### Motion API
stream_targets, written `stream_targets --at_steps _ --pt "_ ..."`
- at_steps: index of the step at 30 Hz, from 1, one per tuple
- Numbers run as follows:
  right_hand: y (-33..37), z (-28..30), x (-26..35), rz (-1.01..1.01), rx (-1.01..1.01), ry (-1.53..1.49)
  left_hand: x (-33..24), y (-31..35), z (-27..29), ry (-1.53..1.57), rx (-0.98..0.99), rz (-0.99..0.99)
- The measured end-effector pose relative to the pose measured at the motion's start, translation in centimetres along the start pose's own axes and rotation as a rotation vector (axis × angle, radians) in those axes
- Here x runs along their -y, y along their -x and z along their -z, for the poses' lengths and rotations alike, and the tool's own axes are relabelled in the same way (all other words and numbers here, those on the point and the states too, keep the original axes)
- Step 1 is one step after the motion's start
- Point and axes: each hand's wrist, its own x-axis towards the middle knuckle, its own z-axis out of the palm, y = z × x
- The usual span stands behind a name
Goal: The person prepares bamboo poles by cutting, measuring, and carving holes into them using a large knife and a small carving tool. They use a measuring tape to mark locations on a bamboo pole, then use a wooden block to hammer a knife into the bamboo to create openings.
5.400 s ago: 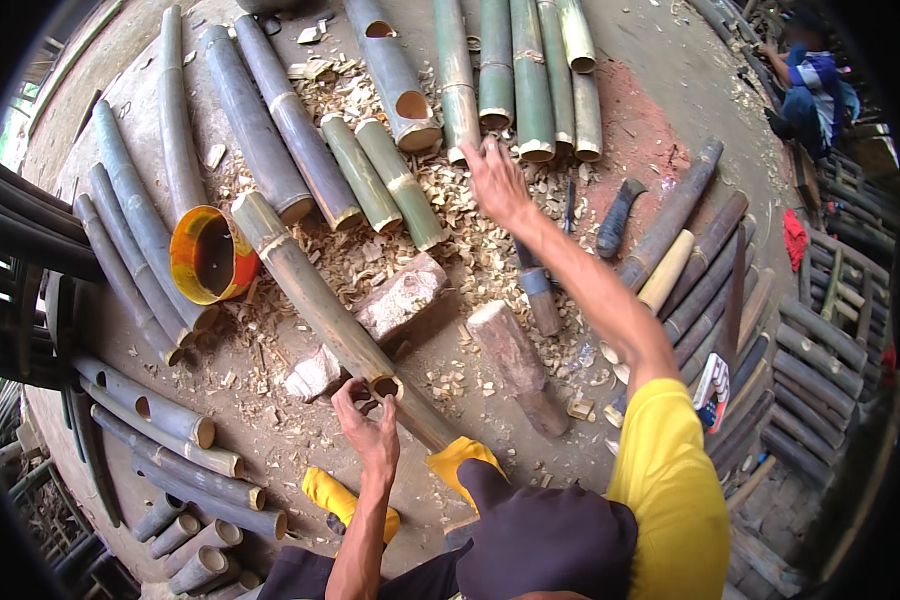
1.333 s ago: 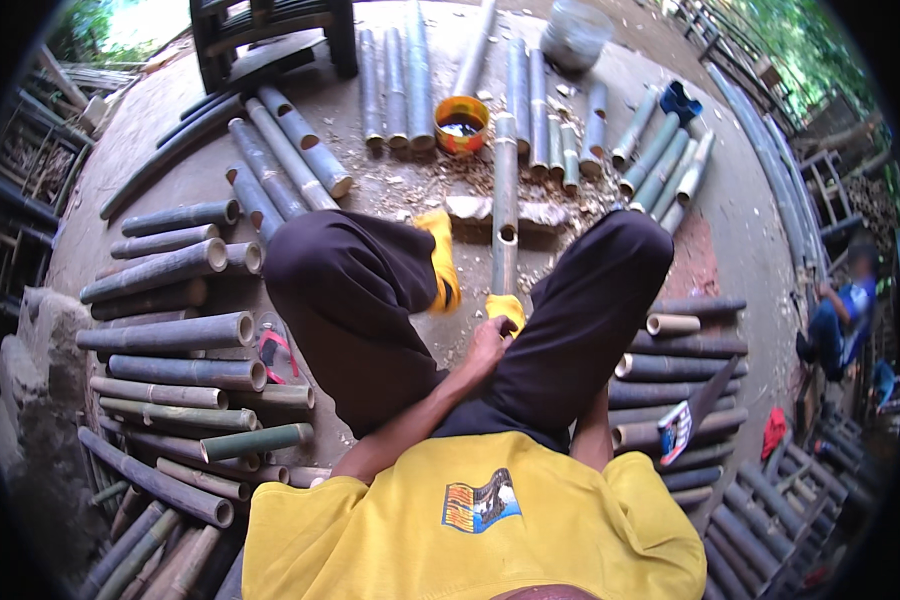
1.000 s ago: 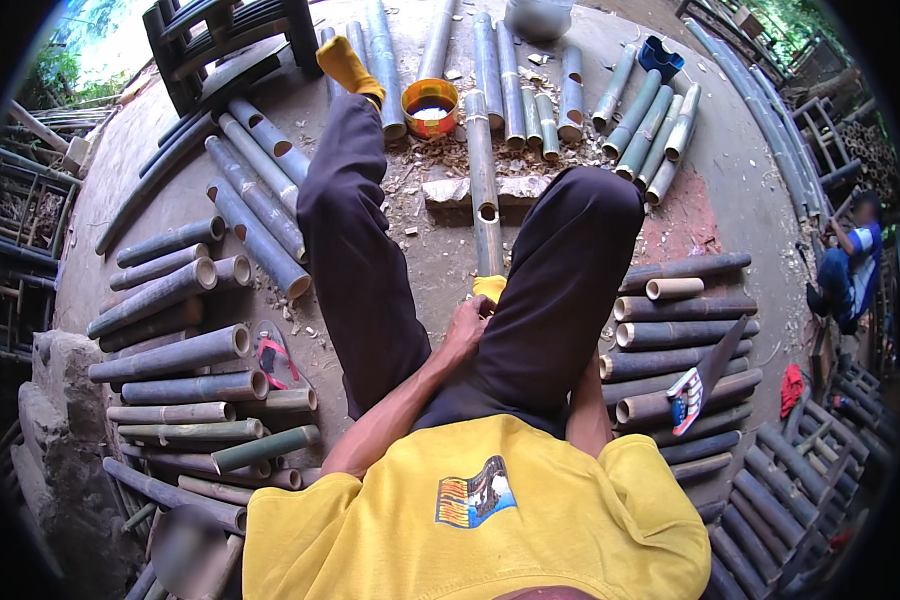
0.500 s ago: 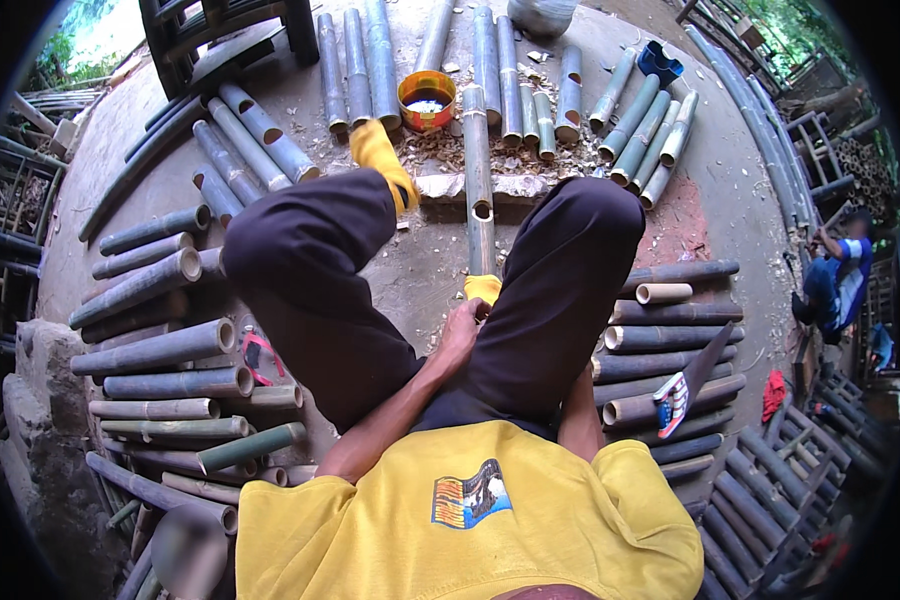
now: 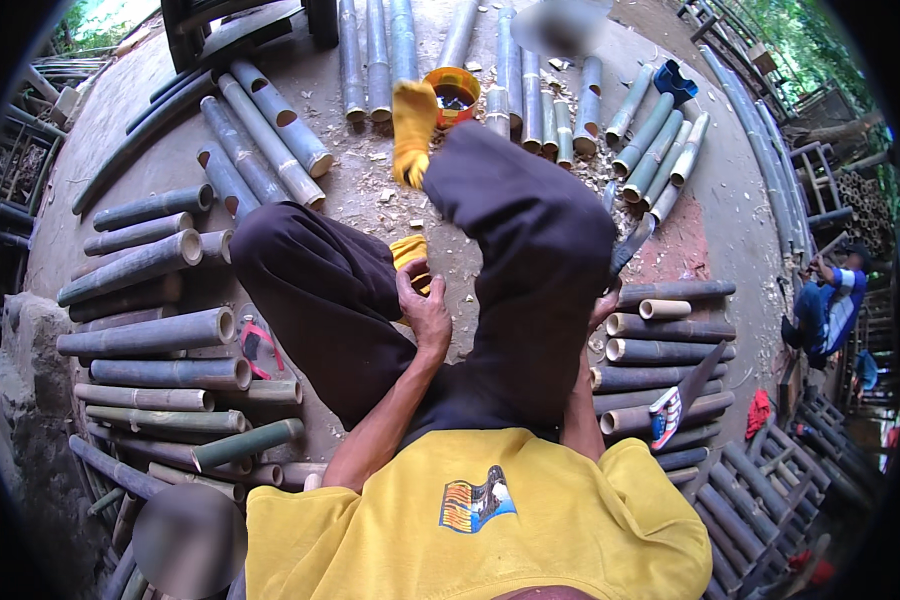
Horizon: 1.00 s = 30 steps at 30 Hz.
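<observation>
My left hand (image 5: pixel 426 308) is curled against the yellow sock (image 5: pixel 408 250) on my tucked-in left foot, thumb and fingers around it. My right hand (image 5: pixel 602 308) is at the outer side of my right knee, partly hidden by the trouser leg. A knife (image 5: pixel 634 240) with a broad blade sticks out just beyond it, apparently in that hand; its handle is mostly hidden. My raised right leg crosses in front, its foot in a yellow sock (image 5: pixel 413 125). Behind that leg, only the far end of a bamboo tube (image 5: pixel 497 103) shows beside the orange bowl (image 5: pixel 453 92) of dark liquid.
Bamboo tubes (image 5: pixel 150 330) lie in rows to my left; more tubes (image 5: pixel 670 325) lie to my right. A second blade (image 5: pixel 695 380) with a wrapped handle rests on them. Notched tubes (image 5: pixel 275 115) stand ahead, wood chips (image 5: pixel 390 190) around. A person (image 5: pixel 835 295) sits far right.
My right leg has swung up and left over the bamboo tube. My left foot has drawn in, and my left hand has moved left to it. The knife blade has come into view by my right knee.
</observation>
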Motion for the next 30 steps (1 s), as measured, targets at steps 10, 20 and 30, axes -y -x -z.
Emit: stream_targets --at_steps 10,20,30 --pt "2.0 -3.3 2.0 -0.088 -0.02 -0.107 1.1 -0.2 0.8 -0.048 -0.067 0.046" --pt "0.9 -2.5 7.6 0.126 -0.086 0.083 1.1 0.2 0.5 0.171 0.06 0.25" --pt "-7.4 -1.5 2.9 0.132 0.137 0.444 3.1 1.2 0.1 0.084 0.155 0.395"
